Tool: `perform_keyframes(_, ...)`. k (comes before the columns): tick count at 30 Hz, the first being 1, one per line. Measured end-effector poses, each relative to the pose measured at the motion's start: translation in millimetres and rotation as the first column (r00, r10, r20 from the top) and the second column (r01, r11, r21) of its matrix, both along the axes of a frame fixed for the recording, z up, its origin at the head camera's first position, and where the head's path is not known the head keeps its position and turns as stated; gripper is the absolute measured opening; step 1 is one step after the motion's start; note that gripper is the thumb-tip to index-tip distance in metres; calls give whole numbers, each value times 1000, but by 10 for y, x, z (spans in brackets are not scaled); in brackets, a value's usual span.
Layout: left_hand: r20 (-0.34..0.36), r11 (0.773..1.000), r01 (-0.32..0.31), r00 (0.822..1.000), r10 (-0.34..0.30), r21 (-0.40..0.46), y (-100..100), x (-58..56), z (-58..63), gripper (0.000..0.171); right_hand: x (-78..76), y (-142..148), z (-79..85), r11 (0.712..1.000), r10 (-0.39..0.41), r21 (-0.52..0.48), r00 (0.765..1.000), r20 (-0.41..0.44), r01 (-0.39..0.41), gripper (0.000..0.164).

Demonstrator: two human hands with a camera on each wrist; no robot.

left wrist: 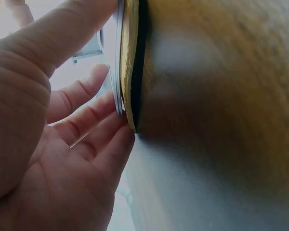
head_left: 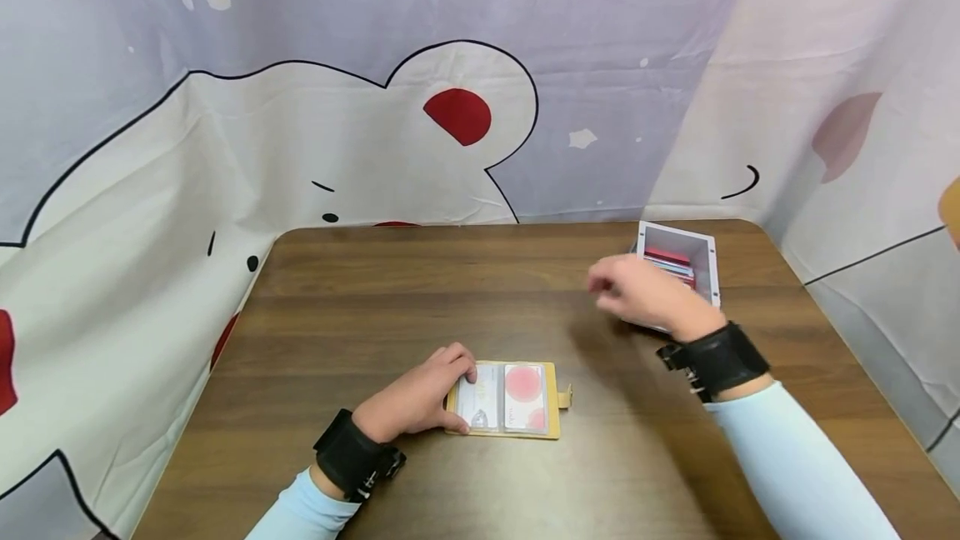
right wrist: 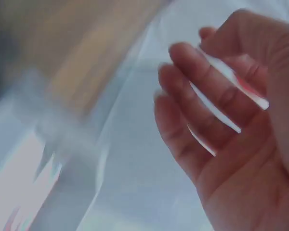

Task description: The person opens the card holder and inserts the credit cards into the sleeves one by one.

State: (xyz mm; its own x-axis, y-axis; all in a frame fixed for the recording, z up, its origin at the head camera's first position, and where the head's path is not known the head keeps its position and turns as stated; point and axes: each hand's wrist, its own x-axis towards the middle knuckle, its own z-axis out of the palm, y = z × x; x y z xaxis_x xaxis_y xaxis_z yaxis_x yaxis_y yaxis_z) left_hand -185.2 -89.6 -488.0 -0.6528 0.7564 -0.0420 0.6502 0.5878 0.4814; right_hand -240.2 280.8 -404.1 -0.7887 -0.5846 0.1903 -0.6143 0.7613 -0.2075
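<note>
A small yellow card album [head_left: 553, 402] lies spread flat on the table, clear sleeves in it and its clasp tab [head_left: 565, 397] pointing right. A card with pink circles [head_left: 525, 397] shows in the right sleeve, a pale card [head_left: 477, 396] in the left. My left hand [head_left: 420, 394] holds the album's left end, thumb at the near edge and fingers at the far edge; its edge [left wrist: 130, 67] runs between them in the left wrist view. My right hand [head_left: 648, 290], fingers loosely bent and holding nothing visible, is above the table by the grey box [head_left: 708, 261], partly covering it.
Several red, white and blue card-like items [head_left: 671, 261] stand inside the box at the table's back right. The brown wooden table [head_left: 360, 298] meets a printed cloth [head_left: 600, 90] behind and at the sides. The right wrist view is blurred around the box.
</note>
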Motion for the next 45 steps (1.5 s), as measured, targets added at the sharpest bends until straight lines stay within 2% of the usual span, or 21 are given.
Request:
perform_keyframes(3,5,1000,-2,1000,2,-6,-7,-3,11,57,-86,390,50,986,-162,30,987,2,162,17)
perform_keyframes(7,12,1000,-5,1000,5,-6,-7,-5,24,57,-193,757,-33,939,-318,154,947,41,308,13)
perform_keyframes(10,14,1000,-8,1000,8,-4,-5,-4,25,57,-261,903,-149,897,-391,258,917,80,360,30)
perform_keyframes(12,15,1000,-8,1000,8,-6,-5,-2,19,57,-301,963,-222,876,-416,309,904,94,371,43)
perform_keyframes(14,23,1000,-6,1000,6,-7,-5,1,13,58,-330,995,-273,865,-427,335,899,99,374,49)
perform_keyframes(18,38,1000,0,999,0,-9,-4,12,-1,58,-377,1037,-300,873,-412,326,906,98,362,49)
perform_keyframes(25,35,1000,0,999,1,-20,7,9,12,57,-477,1126,-165,911,-351,269,930,108,313,39)
perform_keyframes(28,35,1000,-3,999,3,-20,6,7,13,56,-482,1124,-121,934,-313,229,938,149,275,32)
perform_keyframes(31,44,1000,-6,999,6,-16,-1,3,11,55,-446,1087,-41,952,-289,166,931,224,256,21)
perform_keyframes(34,48,1000,-9,999,9,-13,-9,1,3,55,-368,1036,67,951,-310,112,911,272,289,19)
perform_keyframes(37,41,1000,-6,999,7,-11,-13,1,4,55,-247,962,192,928,-373,85,884,283,364,18)
perform_keyframes(41,27,999,1,1000,0,-35,6,-1,47,56,-35,777,316,886,-441,42,811,385,461,20)
perform_keyframes(45,20,996,-4,1000,6,-91,71,-7,139,56,164,526,283,866,-415,-18,740,530,499,23)
